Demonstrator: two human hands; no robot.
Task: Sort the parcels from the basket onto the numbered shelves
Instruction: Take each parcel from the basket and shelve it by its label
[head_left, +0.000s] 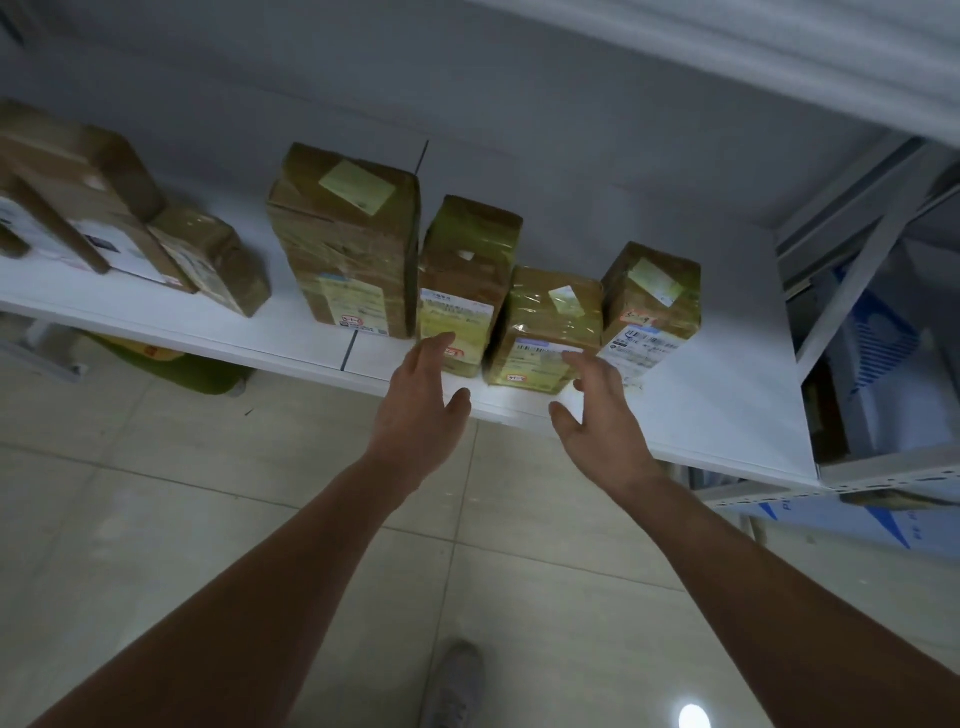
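Released, left grip (415, 405) and right grip (602, 415) reach toward shelf (727, 405) parcels (545, 312) at 12 o'clock; label writing unreadable.

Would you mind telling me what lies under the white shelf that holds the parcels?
Below the white shelf, at the left, a green object sits on the tiled floor. Most of it, and anything further back, is covered by the shelf board.
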